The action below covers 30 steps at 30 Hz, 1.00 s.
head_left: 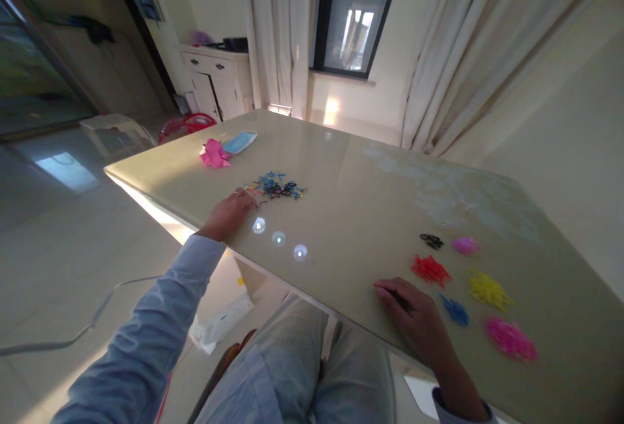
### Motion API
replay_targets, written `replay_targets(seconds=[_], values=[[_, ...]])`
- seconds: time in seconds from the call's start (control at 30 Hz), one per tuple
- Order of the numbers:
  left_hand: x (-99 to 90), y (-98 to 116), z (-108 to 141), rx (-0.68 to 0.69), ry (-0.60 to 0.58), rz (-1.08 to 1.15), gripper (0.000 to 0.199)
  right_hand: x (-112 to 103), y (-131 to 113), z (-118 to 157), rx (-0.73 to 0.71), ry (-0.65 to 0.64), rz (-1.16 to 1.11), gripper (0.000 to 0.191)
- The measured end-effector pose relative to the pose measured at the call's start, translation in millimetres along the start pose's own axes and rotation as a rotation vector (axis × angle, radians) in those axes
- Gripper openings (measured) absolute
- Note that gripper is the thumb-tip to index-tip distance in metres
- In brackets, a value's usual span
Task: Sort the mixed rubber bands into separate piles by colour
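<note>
Reaching to the edge of the mixed pile (277, 186), left of centre, with the left hand (229, 212); cannot tell its grip, apart or together. Resting the right hand (412, 313), grip together, near red (431, 269) and blue (455, 311) piles, lower right. Toward upper left, past a blue mask (240, 142) and pink crumpled piece (214, 153). On a glossy tabletop (351, 229), before curtains (280, 27).

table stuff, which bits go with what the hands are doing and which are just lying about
Likely part of the work:
mixed pile, at the left hand
red pile and blue pile, near the right hand
black pile
light pink pile
yellow pile
bright pink pile

Probably just lying about:
crumpled pink item
blue face mask
</note>
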<state>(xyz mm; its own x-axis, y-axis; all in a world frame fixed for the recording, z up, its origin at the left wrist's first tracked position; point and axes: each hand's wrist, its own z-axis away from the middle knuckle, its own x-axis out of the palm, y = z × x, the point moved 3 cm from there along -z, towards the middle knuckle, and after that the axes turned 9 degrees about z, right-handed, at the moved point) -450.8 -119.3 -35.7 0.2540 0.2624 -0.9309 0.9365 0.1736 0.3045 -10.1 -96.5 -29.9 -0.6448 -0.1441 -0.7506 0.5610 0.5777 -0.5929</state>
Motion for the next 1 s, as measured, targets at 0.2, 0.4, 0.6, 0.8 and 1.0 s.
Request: replay_targets(seconds=[0.2, 0.4, 0.6, 0.8, 1.0], values=[[1.6, -1, -4, 0.081, -0.007, -0.013, 0.034, -1, 0, 1, -0.015, 0.007, 0.017, 0.027], [-4.0, 5, -3, 0.082, -0.098, -0.136, 0.033, -1, -2, -1, -0.010, 0.010, 0.022, 0.027], [-13.4, 5, 1, 0.104, -0.164, -0.146, 0.030, -1, 0, 0, -0.012, 0.011, 0.021, 0.026], [-19.4, 8, 11, 0.180, 0.026, 0.159, 0.028, 0, 2, 1, -0.008, 0.008, 0.021, 0.026], [-19.2, 57, 29, 0.153, 0.148, 0.860, 0.022, 2, 4, 2, -0.001, -0.004, 0.015, 0.024]])
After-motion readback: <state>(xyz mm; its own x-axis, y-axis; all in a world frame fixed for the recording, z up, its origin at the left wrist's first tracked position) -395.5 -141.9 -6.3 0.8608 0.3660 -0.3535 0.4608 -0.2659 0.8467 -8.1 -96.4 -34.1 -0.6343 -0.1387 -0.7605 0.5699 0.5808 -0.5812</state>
